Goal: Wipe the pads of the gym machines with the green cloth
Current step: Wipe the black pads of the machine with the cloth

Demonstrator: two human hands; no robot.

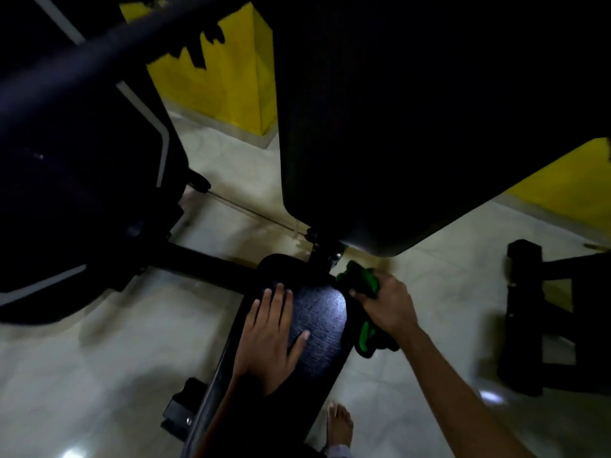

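Green cloth (360, 285) bunched in right hand (386, 305) grip, left hand (269, 335) flat – fingers straight – on seat pad (322, 325)

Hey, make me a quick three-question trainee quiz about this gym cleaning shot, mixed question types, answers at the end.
1. True or false: the left hand lies flat on the seat pad.
2. Which hand grips the green cloth? A) left B) right C) both
3. Fill in: the cloth is at the pad's ____ edge.

Key: 1 true. 2 B, the right hand. 3 right.
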